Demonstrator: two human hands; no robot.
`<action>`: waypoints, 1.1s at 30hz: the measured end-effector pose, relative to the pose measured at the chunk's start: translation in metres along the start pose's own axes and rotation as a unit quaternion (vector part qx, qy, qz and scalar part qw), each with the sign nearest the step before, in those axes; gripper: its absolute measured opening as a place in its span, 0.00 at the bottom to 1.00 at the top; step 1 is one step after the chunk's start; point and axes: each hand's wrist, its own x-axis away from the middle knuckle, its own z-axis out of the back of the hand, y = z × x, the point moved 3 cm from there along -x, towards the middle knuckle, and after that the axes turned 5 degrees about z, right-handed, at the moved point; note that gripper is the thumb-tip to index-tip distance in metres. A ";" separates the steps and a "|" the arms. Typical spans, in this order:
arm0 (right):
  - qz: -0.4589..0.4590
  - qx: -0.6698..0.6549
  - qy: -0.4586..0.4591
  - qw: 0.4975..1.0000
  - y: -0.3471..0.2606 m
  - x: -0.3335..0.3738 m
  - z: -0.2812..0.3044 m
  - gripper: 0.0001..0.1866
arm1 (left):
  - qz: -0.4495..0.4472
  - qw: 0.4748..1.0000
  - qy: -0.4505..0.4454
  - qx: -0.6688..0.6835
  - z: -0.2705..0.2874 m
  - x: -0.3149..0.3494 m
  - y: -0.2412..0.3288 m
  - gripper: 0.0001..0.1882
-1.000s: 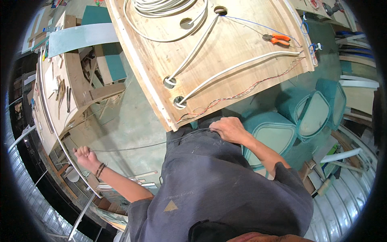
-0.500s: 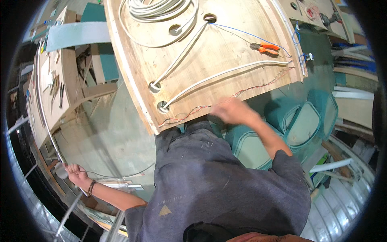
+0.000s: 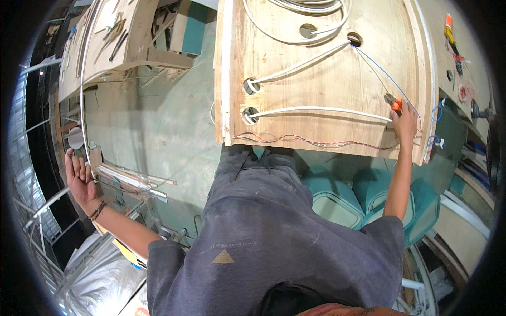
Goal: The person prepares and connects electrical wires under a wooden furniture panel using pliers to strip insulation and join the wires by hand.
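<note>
My right hand [image 3: 405, 124] is closed over the orange handles of a pair of pliers [image 3: 391, 99], whose dark jaws point away from me on the wooden panel [image 3: 316, 79]. A white cable [image 3: 316, 108] runs from a round hole to beside that hand, and a thin blue wire [image 3: 382, 68] passes just beyond it. Along the near edge lies a twisted red and black wire [image 3: 311, 142]. Far out to the left, my left hand [image 3: 81, 179] has its index finger raised and the others curled, apparently around a thin dark cable [image 3: 118, 188]. Its grip is partly hidden.
A coil of white cable [image 3: 311, 6] sits at the panel's far end. Teal shell-shaped pieces [image 3: 337, 203] stand below its near right edge. To the left is a wooden bench [image 3: 129, 31] with tools. Strips and boards [image 3: 134, 176] lie on the floor near my left arm.
My right hand has moved right, from the panel's near edge onto the pliers. My left index finger is now raised. The whole view has turned, shifting the panel to the right.
</note>
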 end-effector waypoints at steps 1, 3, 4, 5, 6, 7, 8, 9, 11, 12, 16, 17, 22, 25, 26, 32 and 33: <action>0.001 -0.005 -0.002 1.000 -0.001 -0.001 0.000 0.32 | -0.006 0.998 0.049 -0.028 -0.005 0.005 -0.001 0.16; -0.003 -0.017 -0.007 1.000 0.002 -0.003 -0.003 0.32 | 0.003 0.993 0.088 -0.083 -0.014 0.006 -0.005 0.15; 0.014 -0.029 0.007 0.999 0.008 -0.004 -0.009 0.31 | 0.007 0.990 0.094 -0.108 -0.013 0.003 -0.009 0.15; 0.016 -0.041 0.003 0.999 0.007 -0.005 -0.007 0.31 | 0.014 0.986 0.101 -0.131 -0.016 0.000 -0.017 0.15; 0.017 -0.054 -0.002 0.998 0.006 -0.007 -0.004 0.30 | 0.023 0.980 0.114 -0.161 -0.023 -0.003 -0.029 0.15; 0.016 -0.066 -0.008 0.998 0.006 -0.007 -0.003 0.30 | 0.020 0.978 0.095 -0.186 -0.033 -0.007 -0.039 0.15; 0.048 -0.055 0.029 0.997 0.005 -0.007 -0.002 0.27 | 0.019 0.975 0.077 -0.207 -0.037 -0.011 -0.053 0.15; 0.046 -0.047 0.016 0.998 0.006 -0.007 -0.003 0.26 | 0.018 0.972 0.058 -0.228 -0.037 -0.017 -0.066 0.14; 0.047 -0.034 -0.017 0.998 0.005 -0.009 -0.006 0.24 | 0.035 0.972 0.072 -0.222 -0.028 -0.030 -0.093 0.14; 0.060 -0.024 -0.013 0.998 0.001 -0.007 -0.005 0.24 | 0.044 0.972 0.078 -0.219 -0.023 -0.036 -0.106 0.14; 0.107 0.002 -0.008 0.994 -0.025 0.000 0.012 0.26 | 0.075 0.985 0.038 -0.152 -0.017 -0.054 -0.142 0.14; 0.126 -0.002 0.000 0.992 -0.031 0.001 0.016 0.26 | 0.081 0.989 0.024 -0.124 -0.018 -0.055 -0.149 0.14; 0.209 -0.020 0.081 0.974 -0.077 0.001 0.046 0.26 | 0.106 0.993 0.007 -0.049 -0.025 -0.061 -0.183 0.12; 0.212 -0.055 0.117 0.969 -0.119 0.001 0.076 0.25 | 0.105 0.993 -0.041 0.018 -0.019 -0.079 -0.208 0.12; 0.201 -0.071 0.133 0.968 -0.133 0.002 0.085 0.24 | 0.108 0.994 -0.028 0.012 -0.026 -0.080 -0.211 0.14; -0.046 -0.654 0.057 0.753 -0.215 0.024 0.102 0.21 | 0.161 0.978 -0.133 -0.013 -0.063 -0.111 -0.224 0.18; -0.082 -0.729 0.061 0.677 -0.237 0.032 0.109 0.21 | 0.169 0.973 -0.159 -0.023 -0.066 -0.119 -0.230 0.18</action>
